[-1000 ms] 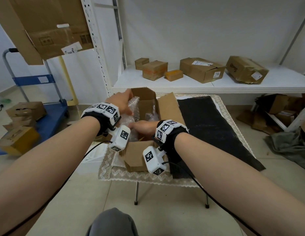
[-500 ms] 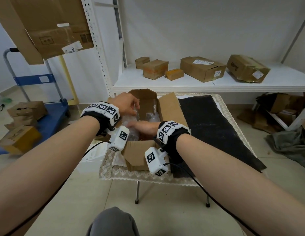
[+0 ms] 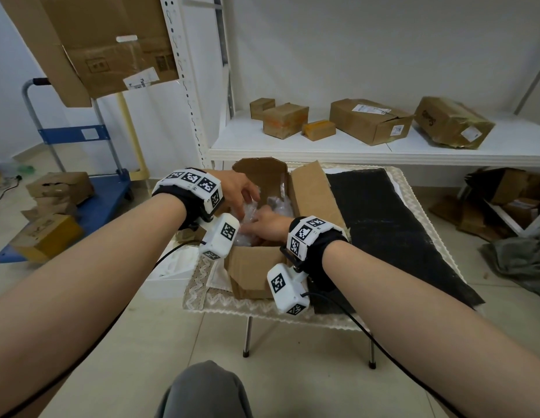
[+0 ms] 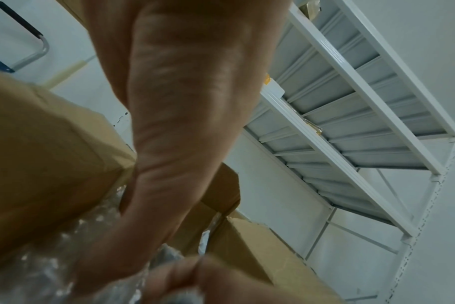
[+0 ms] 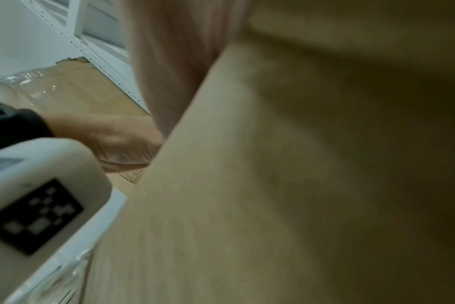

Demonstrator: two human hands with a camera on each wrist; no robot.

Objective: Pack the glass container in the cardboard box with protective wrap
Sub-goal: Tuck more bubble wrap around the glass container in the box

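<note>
An open cardboard box [image 3: 253, 267] stands on a small table with a lace cloth [image 3: 232, 304]. Clear bubble wrap [image 3: 279, 203] fills the inside; the glass container is hidden under it. My left hand [image 3: 243, 210] reaches in from the left, its fingers curled down and pinching the wrap. My right hand [image 3: 256, 225] lies lower in the box, gripping the wrap just in front. In the left wrist view, the left hand [image 4: 182, 102] comes down onto the bubble wrap [image 4: 39, 267] beside the right hand's curled fingers [image 4: 185, 273]. The right wrist view shows mostly the box wall [image 5: 299, 185].
A black mat [image 3: 383, 236] covers the table to the right of the box. A white box [image 3: 169, 276] sits left of the table. Behind it, a white shelf [image 3: 293, 146] carries several cardboard boxes. A blue cart [image 3: 90, 200] with boxes stands at the left.
My left hand has dropped from the box's far left edge into the box, down onto the wrap. The right hand has stayed low in the box.
</note>
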